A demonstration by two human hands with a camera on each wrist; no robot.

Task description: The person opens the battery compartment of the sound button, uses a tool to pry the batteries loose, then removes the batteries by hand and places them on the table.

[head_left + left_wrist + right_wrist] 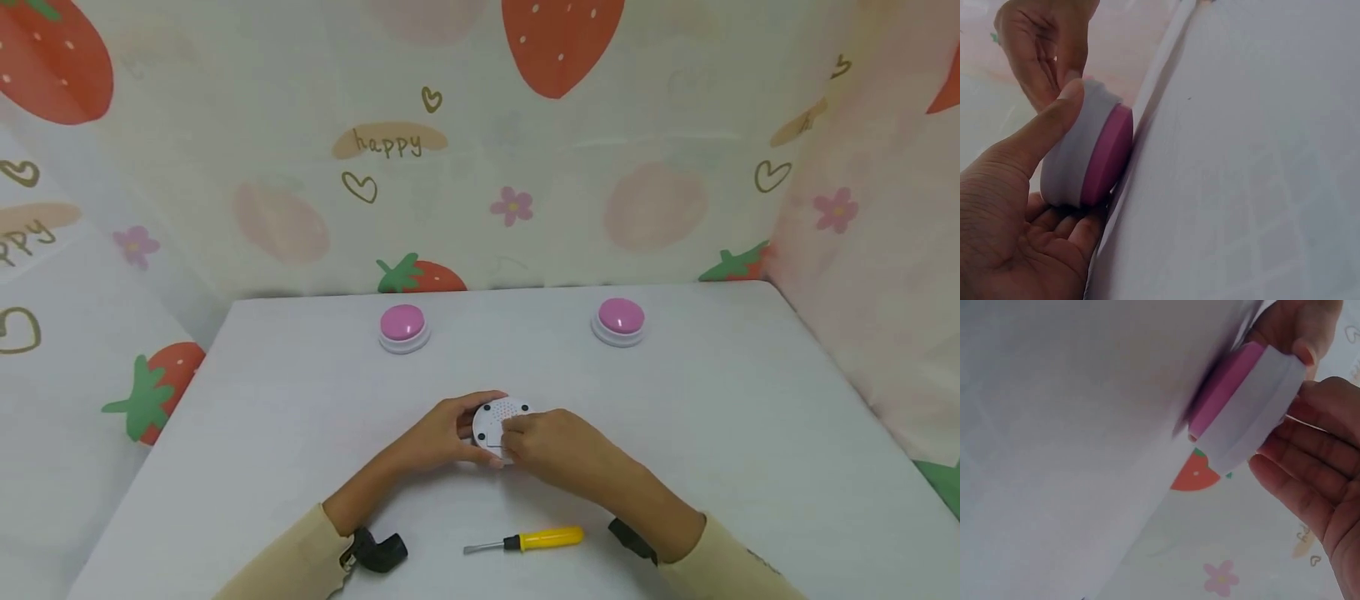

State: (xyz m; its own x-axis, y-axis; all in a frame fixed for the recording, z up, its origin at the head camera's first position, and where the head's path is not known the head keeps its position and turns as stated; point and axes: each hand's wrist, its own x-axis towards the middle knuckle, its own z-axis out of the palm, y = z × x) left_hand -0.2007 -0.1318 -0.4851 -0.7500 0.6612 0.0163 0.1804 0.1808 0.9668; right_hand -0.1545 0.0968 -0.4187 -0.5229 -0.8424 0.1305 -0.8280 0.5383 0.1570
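Observation:
A round push button (491,423) with a white body and pink top is turned over, its perforated white underside with small black feet facing up. My left hand (447,435) grips it by the rim, thumb on the near side and fingers round the far side. The pink dome (1110,155) faces down, close against the table in the left wrist view. My right hand (553,446) has its fingertips on the underside, by the outlined cover; I cannot tell whether they pinch anything. In the right wrist view its other fingers (1300,494) lie beside the white base.
A yellow-handled flat screwdriver (551,538) lies near the front, between the forearms. Two more pink-topped buttons stand upright further back, the left one (402,327) and the right one (619,320). A strawberry-print curtain (517,150) surrounds the white table (742,400).

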